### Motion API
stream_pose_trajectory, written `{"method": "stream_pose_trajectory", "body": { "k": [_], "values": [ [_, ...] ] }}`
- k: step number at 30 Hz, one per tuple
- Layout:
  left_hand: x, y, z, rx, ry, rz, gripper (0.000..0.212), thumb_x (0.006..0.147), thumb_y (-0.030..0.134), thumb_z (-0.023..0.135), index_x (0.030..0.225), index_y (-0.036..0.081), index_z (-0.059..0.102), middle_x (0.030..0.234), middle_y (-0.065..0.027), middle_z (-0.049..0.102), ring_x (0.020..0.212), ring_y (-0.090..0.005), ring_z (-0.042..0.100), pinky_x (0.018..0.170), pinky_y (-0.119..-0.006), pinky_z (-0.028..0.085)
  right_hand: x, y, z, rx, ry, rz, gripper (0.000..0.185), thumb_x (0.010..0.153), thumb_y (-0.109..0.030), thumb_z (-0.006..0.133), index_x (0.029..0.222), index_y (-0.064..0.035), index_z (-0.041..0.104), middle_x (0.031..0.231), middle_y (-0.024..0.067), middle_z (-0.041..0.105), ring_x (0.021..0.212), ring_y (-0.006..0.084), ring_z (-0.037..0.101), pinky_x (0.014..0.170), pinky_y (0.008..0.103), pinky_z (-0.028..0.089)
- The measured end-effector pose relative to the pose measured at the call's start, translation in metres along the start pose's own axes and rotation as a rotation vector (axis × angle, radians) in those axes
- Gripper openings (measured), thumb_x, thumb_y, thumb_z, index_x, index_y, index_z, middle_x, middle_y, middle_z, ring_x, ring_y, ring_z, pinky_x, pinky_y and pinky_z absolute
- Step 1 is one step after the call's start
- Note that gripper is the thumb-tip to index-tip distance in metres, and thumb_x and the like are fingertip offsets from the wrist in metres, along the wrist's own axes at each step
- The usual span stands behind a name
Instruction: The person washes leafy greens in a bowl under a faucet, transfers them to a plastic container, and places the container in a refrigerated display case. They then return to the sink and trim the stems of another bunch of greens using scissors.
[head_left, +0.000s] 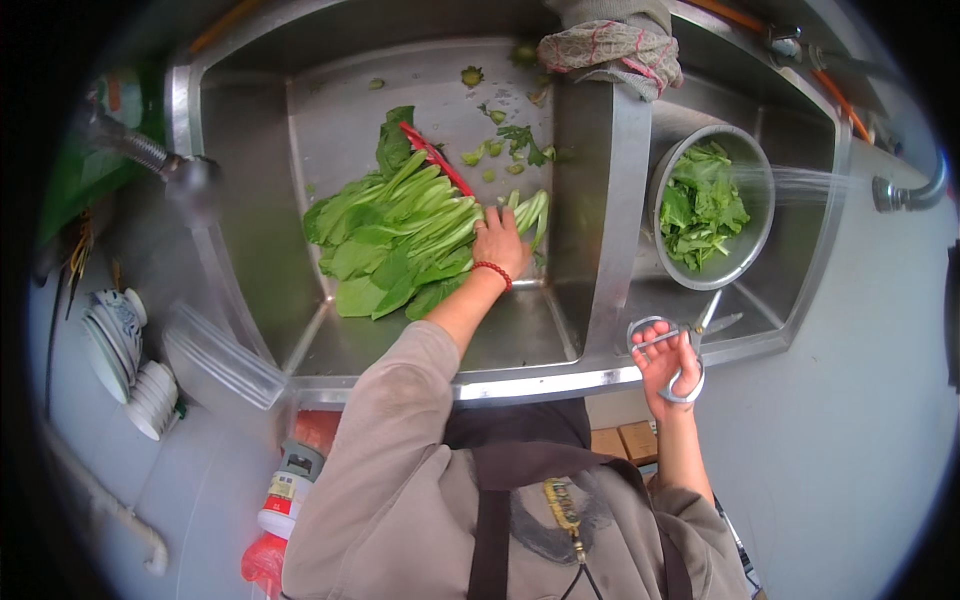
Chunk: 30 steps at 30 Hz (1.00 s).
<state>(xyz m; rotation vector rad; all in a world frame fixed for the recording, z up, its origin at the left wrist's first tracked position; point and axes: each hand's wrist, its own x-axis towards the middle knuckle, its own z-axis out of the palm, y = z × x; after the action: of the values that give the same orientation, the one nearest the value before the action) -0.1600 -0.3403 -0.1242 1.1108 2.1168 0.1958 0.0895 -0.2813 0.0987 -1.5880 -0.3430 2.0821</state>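
Note:
A pile of leafy greens with pale stalks (405, 232) lies in the large left basin of a stainless steel sink (330, 97). My left hand (501, 244), with a red bead bracelet at its wrist, touches the stalk ends on the pile's right side. Whether its fingers grip any stalks is hidden. A flat red strip (439, 159) lies along the pile's far edge. Over the sink's front rim, my right hand (666, 367) is palm up and holds metal scissors (699, 328) by the handle loops. Their blades are spread and point away to the right.
Water sprays from a tap (889, 193) into a round metal bowl (766, 206) holding cut greens (699, 202) in the right basin. A mesh cloth (611, 49) drapes over the divider (628, 165). Leaf scraps (491, 148) litter the left basin. Bowls (152, 397) stand stacked at left.

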Motion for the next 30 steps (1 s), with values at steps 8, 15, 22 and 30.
{"method": "stream_pose_trajectory", "body": {
  "k": [8, 15, 22, 30],
  "values": [
    [0.000, 0.004, 0.043, -0.031, -0.005, -0.245, 0.045, 0.071, 0.028, 0.075, 0.105, 0.002, 0.061, 0.131, -0.0113, 0.044, 0.122, -0.0324, 0.039, 0.096, -0.046, 0.038, 0.018, 0.008, -0.010, 0.072, 0.050, 0.019, 0.033, 0.097, -0.036, 0.053, 0.107, -0.0055, 0.060, 0.102, 0.0084, 0.062, 0.103, 0.0262, 0.060, 0.087, 0.0370, 0.048],
    [-0.050, -0.016, -0.068, -0.618, -0.181, 0.150, 0.043, 0.075, 0.016, 0.070, 0.114, 0.002, 0.057, 0.090, -0.0213, 0.065, 0.084, -0.0352, 0.065, 0.074, -0.042, 0.051, 0.005, -0.020, -0.020, 0.022, -0.049, 0.022, 0.033, 0.096, -0.036, 0.053, 0.108, -0.0054, 0.060, 0.101, 0.0086, 0.062, 0.103, 0.0265, 0.061, 0.087, 0.0370, 0.048],
    [-0.055, -0.045, -0.229, -0.118, -0.230, 0.024, 0.044, 0.080, 0.025, 0.071, 0.112, 0.001, 0.054, 0.106, -0.0253, 0.065, 0.097, -0.0397, 0.064, 0.082, -0.045, 0.052, 0.026, -0.025, -0.011, 0.013, -0.060, -0.012, 0.033, 0.095, -0.036, 0.055, 0.108, -0.0063, 0.060, 0.101, 0.0076, 0.062, 0.104, 0.0256, 0.060, 0.088, 0.0372, 0.046],
    [0.005, -0.073, -0.028, 0.460, 0.058, 0.284, 0.047, 0.069, 0.014, 0.076, 0.109, 0.004, 0.053, 0.101, -0.0157, 0.061, 0.102, -0.0337, 0.058, 0.085, -0.042, 0.051, 0.011, -0.008, -0.010, -0.026, -0.007, 0.019, 0.032, 0.094, -0.035, 0.056, 0.109, -0.0072, 0.060, 0.100, 0.0078, 0.061, 0.102, 0.0249, 0.060, 0.086, 0.0371, 0.046]
  ]
}}
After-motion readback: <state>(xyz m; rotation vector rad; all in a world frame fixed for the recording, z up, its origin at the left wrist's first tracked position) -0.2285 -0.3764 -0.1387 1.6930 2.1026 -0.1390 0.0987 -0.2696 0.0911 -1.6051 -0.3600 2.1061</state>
